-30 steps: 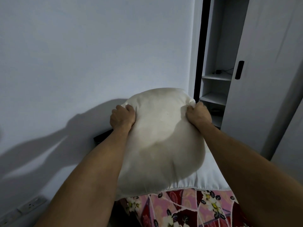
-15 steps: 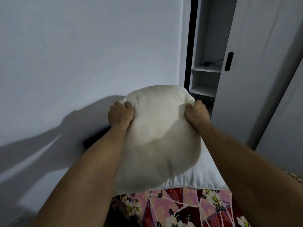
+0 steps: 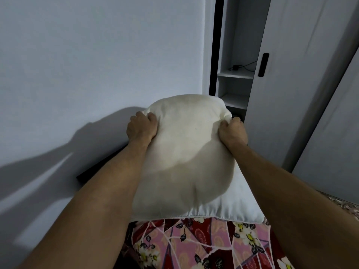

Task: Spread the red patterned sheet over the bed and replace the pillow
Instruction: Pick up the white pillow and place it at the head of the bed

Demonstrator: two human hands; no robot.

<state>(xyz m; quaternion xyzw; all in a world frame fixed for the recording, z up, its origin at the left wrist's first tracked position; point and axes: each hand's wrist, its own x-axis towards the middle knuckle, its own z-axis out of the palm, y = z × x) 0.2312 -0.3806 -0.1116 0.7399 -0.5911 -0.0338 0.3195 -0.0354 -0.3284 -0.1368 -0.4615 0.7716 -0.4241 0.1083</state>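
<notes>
Nearest me, the red patterned sheet (image 3: 196,243) lies spread on the bed, its white flowers showing between my forearms. On it sits a white pillow (image 3: 233,208), and against that I hold the cream pillow (image 3: 186,156) tilted up towards the wall. My left hand (image 3: 141,127) is clamped on its upper left corner, my right hand (image 3: 232,131) bunched tight into the upper right corner. Beyond it stands the pale wall (image 3: 97,65) with my shadow, and to the right an open wardrobe (image 3: 236,78) with shelves.
</notes>
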